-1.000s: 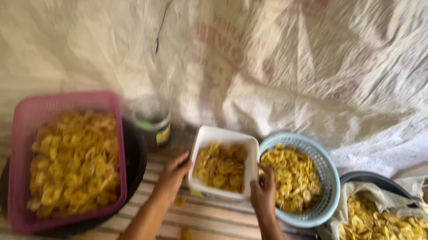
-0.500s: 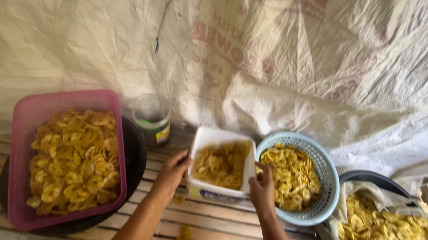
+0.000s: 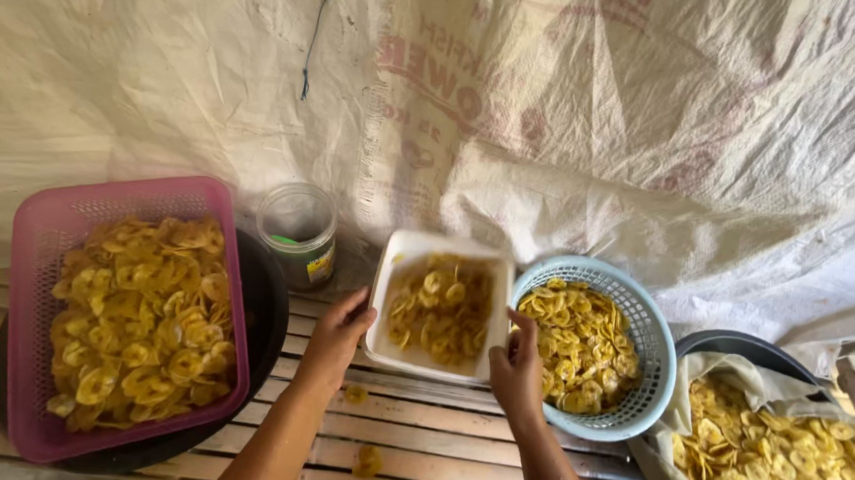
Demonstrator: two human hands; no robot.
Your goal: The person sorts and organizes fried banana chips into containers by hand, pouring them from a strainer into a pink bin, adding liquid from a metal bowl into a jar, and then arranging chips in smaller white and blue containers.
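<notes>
A white rectangular tub (image 3: 391, 268) holds yellow banana chips (image 3: 440, 307) and is tilted, its near edge lifted off the slats. My left hand (image 3: 339, 332) grips its left side and my right hand (image 3: 516, 367) grips its right side. Just right of it stands a round light-blue basket (image 3: 651, 364) of the same chips, touching the tub's corner.
A pink mesh basket (image 3: 39, 233) full of chips rests on a black pan (image 3: 264, 311) at the left. A clear jar (image 3: 297, 229) stands behind. At the right a cloth-lined dark bowl (image 3: 741, 344) holds more chips. Loose chips (image 3: 367, 460) lie on the wooden slats. A white woven sack hangs behind.
Both hands have kept their hold on the white tub and tipped its near edge up, so the chips have slid around inside it. The baskets have not moved.
</notes>
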